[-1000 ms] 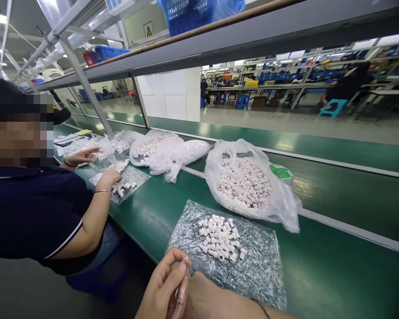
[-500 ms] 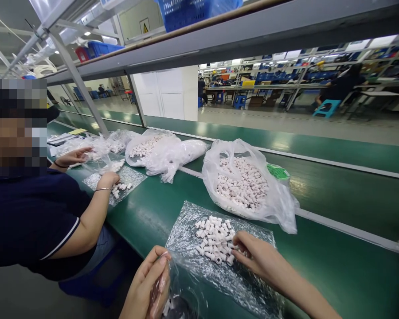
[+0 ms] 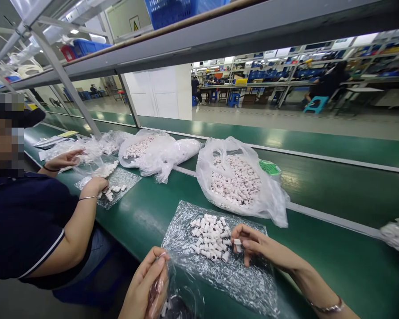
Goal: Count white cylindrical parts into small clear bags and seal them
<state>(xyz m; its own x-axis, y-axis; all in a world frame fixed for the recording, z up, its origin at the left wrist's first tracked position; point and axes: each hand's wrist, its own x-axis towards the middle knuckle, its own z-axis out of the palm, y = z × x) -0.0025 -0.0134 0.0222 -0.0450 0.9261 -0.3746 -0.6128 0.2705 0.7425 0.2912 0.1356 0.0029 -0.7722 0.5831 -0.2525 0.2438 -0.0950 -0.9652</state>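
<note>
My left hand point(image 3: 149, 283) is closed on the edge of a clear plastic bag point(image 3: 186, 288), low in the view. A few white fittings show inside that bag. Between the thumb and fingers of my right hand point(image 3: 252, 243) is a white plastic fitting point(image 3: 237, 245), held just over the right edge of a loose pile of white fittings point(image 3: 209, 235). The pile lies on a flat, crinkled clear plastic sheet point(image 3: 226, 283) on the green bench. Short and tube-like, the fittings have a wider collar at one end.
Behind the sheet stands a large open bag of fittings point(image 3: 236, 181), with a green-topped packet point(image 3: 269, 167) beside it. More bags point(image 3: 166, 155) lie further left. A co-worker point(image 3: 29, 221) sits at left, hands over another sheet. A shelf point(image 3: 186, 42) spans overhead.
My right hand has lifted slightly from the pile and now shows a fitting in its fingers. My left hand keeps its grip on the bag. The whole view has shifted a little.
</note>
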